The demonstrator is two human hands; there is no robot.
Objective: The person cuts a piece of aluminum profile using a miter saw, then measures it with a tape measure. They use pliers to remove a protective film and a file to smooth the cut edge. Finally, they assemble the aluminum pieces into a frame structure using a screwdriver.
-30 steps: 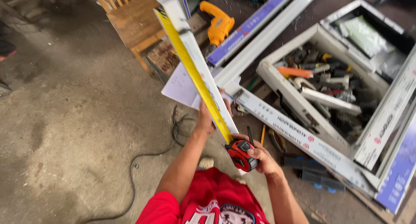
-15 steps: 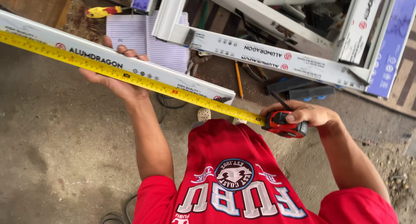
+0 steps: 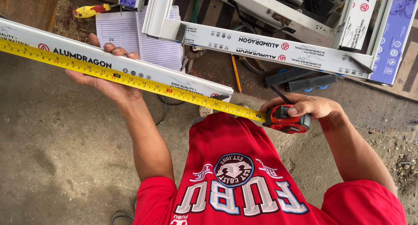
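Observation:
My left hand (image 3: 109, 79) grips a long white aluminium profile (image 3: 143, 72) from below, fingers curled over its top edge. A yellow tape blade (image 3: 130, 80) lies stretched along the profile's near edge. My right hand (image 3: 305, 106) holds the red and black tape measure case (image 3: 287, 119) just past the profile's cut end. My red shirt fills the lower frame.
More white aluminium profiles (image 3: 270, 44) lie across a wooden bench. A lined notebook (image 3: 143, 37), a red and yellow screwdriver (image 3: 91, 10), a pencil (image 3: 235, 72), pliers (image 3: 189, 59) and black plastic strips (image 3: 300, 79) rest there. Concrete floor with a cable lies at left.
The view has swung from looking along the profile to looking down across it. The profile and tape now run left to right, both hands still holding them.

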